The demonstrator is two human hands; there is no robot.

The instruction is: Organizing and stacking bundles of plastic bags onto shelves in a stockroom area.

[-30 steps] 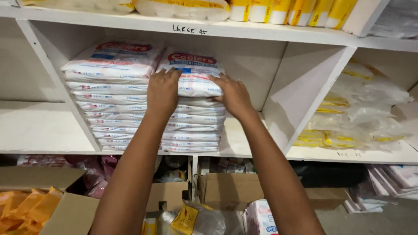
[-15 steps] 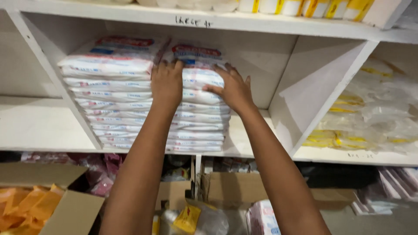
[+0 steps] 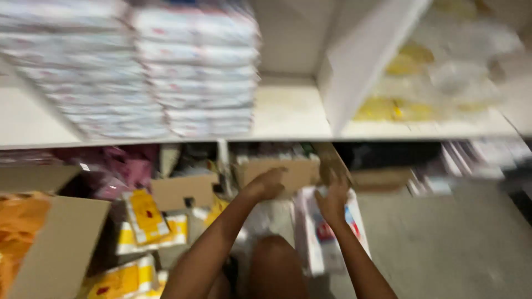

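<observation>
Now both hands [image 3: 299,191] open near white packet [image 3: 327,232].

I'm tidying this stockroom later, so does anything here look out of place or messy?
Yes. Below the shelf, yellow packets lie tilted and scattered among open cardboard boxes on the floor. The white packs on the shelf are stacked evenly. Both hands reach toward a white pack below.

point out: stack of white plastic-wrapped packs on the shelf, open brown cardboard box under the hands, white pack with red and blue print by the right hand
stack of white plastic-wrapped packs [image 3: 199,72], head view, front face of the stack.
open brown cardboard box [image 3: 302,171], head view, rear flap.
white pack with red and blue print [image 3: 318,243], head view, its front face.
</observation>
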